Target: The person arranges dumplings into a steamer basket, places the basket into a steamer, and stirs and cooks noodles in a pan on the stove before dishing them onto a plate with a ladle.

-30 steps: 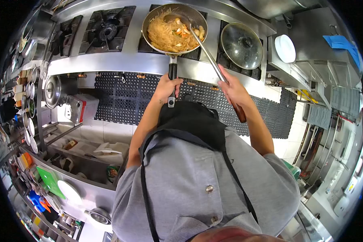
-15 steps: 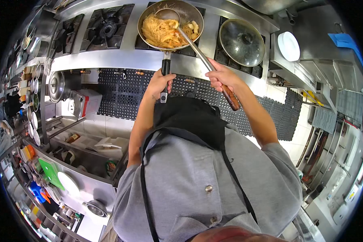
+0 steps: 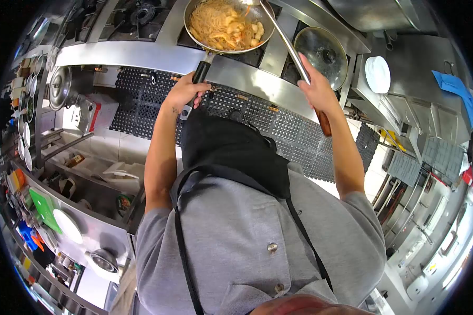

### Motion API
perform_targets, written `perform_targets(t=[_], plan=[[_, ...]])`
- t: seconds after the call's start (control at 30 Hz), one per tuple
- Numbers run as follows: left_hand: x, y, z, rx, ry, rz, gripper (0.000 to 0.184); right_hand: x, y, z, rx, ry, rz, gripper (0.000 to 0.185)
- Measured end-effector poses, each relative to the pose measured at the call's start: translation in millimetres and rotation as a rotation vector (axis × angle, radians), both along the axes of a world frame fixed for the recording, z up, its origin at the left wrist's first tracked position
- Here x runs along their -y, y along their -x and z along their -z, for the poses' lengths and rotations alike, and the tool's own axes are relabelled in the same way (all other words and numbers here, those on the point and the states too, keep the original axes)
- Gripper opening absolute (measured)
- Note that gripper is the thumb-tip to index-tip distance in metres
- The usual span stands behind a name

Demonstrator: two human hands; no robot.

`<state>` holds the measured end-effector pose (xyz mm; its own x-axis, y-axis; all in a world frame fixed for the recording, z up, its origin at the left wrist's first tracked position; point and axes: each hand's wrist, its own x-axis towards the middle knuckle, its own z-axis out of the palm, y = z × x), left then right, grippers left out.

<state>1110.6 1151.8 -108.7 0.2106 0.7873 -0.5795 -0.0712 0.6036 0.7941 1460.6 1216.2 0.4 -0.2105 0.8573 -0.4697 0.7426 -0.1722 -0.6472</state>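
Observation:
My left hand (image 3: 186, 92) is closed around the black handle (image 3: 201, 72) of a frying pan (image 3: 188, 32) on the stove. Pale noodles (image 3: 214, 25) with chunky yellowish pieces (image 3: 257, 31) fill much of the pan. My right hand (image 3: 319, 88) grips a long-handled ladle (image 3: 285, 35) by its metal shaft, with the brown grip end (image 3: 324, 125) sticking out below the hand. The ladle's bowl is at the pan's far right side, partly cut off by the top of the view. It looks raised off the noodles.
A glass lid (image 3: 320, 56) covers the burner to the right. White plates (image 3: 377, 74) are stacked beyond it, near a blue cloth (image 3: 453, 90). Bare burners (image 3: 143, 14) lie left. Behind on the left are a counter with a green board (image 3: 44, 209) and a lidded pot (image 3: 61, 88).
The ladle's bowl has left the noodles and shifted to the pan's far right, with my right hand moving right. My left hand and the pan handle slant more leftward. The camera view has shifted too.

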Motion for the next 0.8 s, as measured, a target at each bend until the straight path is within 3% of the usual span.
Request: perform_targets(t=[0.17, 0.23, 0.3, 0.37, 0.43, 0.63, 0.8], plan=[[-16, 33, -4, 0.029, 0.025, 0.137, 0.018, -37, 27, 36, -0.047, 0.15, 0.043, 0.078], [-22, 47, -4, 0.059, 0.021, 0.174, 0.018, -35, 42, 21, -0.256, 0.435, 0.083, 0.082], [-28, 62, -2, 0.083, 0.061, 0.208, 0.019, -35, 26, 13, -0.157, 0.367, 0.047, 0.082], [-33, 70, -3, 0.106, 0.071, 0.243, 0.019, -33, 48, -56, 0.174, 0.325, -0.025, 0.081], [-35, 73, -5, 0.147, 0.092, 0.225, 0.02, -20, 31, -71, 0.299, -0.05, -0.244, 0.08], [-38, 74, 9, 0.231, 0.172, 0.251, 0.022, 28, 23, -144, 0.347, -0.069, -0.177, 0.082], [-39, 74, 16, 0.289, 0.202, 0.265, 0.022, 54, 35, -134, 0.383, -0.014, -0.193, 0.084]])
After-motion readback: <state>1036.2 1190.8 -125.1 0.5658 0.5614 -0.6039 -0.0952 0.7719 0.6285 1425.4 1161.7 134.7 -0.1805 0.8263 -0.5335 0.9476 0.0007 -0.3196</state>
